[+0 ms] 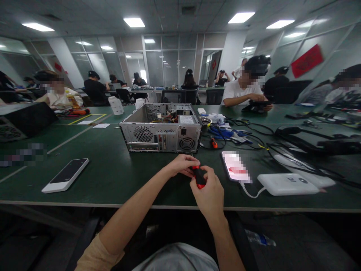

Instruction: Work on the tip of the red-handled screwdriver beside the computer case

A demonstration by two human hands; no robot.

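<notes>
Both of my hands meet over the green table (118,177) just in front of an open grey computer case (160,132). My right hand (210,194) is wrapped round the red-and-black handle of a screwdriver (199,177). My left hand (182,165) pinches the front end of the same screwdriver with curled fingers. The tool's tip is hidden behind my fingers. The case lies with its rear panel, fans and ports facing me.
A white phone (66,175) lies at the left. A lit phone (235,166) is cabled to a white power bank (287,184) at the right. Cables, a small screwdriver (213,142) and blue items lie right of the case. Several people sit at surrounding tables.
</notes>
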